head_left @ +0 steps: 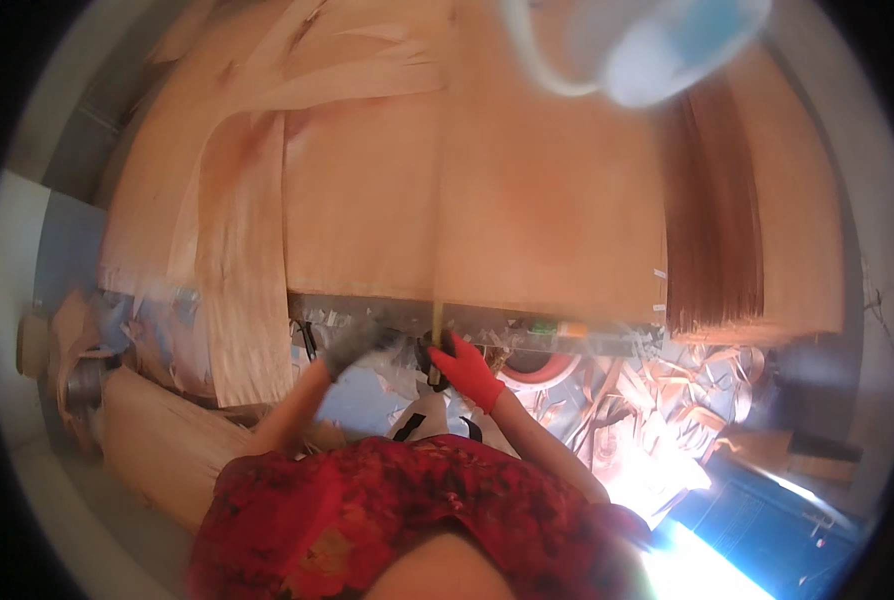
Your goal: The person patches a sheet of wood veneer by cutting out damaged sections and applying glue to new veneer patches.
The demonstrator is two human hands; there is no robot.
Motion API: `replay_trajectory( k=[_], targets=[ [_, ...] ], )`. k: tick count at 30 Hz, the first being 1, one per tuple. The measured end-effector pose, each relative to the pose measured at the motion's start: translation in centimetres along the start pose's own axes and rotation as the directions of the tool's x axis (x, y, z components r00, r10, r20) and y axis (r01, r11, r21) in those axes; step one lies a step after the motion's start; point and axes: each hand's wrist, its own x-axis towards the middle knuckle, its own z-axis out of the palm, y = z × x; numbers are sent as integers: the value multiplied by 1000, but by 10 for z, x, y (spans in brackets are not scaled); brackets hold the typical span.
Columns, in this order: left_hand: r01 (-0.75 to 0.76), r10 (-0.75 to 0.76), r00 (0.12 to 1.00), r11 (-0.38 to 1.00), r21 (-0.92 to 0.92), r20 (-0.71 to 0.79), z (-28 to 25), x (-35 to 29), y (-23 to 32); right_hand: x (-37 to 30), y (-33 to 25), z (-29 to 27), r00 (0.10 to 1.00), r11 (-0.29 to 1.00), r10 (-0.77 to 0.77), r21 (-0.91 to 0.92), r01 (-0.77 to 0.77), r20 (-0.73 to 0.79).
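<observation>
Large thin sheets of pale wood veneer [527,190] lie flat on a table before me. My left hand [355,343], in a grey glove, reaches to the table's near edge below the sheets; whether it grips anything is blurred. My right hand [467,368], in a red glove, is closed around a small dark object [432,362] just under the edge, where a narrow yellowish strip [435,318] hangs down at the seam between two sheets. A long loose veneer strip [235,260] droops over the edge to the left of my hands.
A stack of dark brown veneer strips [712,220] lies on the right of the table. Veneer scraps [657,395] litter the floor at right, with a reddish round bin [542,368] under the table. More veneer [157,430] rests at lower left. A pale blue blurred thing [667,45] hangs at top.
</observation>
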Motion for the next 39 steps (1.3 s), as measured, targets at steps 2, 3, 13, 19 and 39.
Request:
replay_trajectory(
  k=[2,3,13,19,39],
  targets=[
    [231,-176,973,742,-630,150,73,0,18,-5,-34,-24,995,930,-59,-359,82,76],
    [125,-77,990,860,-494,116,82,5,0,0,-23,-49,968,751,-245,-623,219,45],
    [196,-169,981,861,-470,100,109,24,-10,42,9,-240,624,635,-23,-493,-595,-781],
    [265,-264,961,811,-521,79,120,41,-12,30,52,-290,655,715,-25,-471,-517,-756],
    [209,-185,978,907,-365,99,199,19,100,43,-95,-125,910,933,-53,-346,-102,-412]
  ],
)
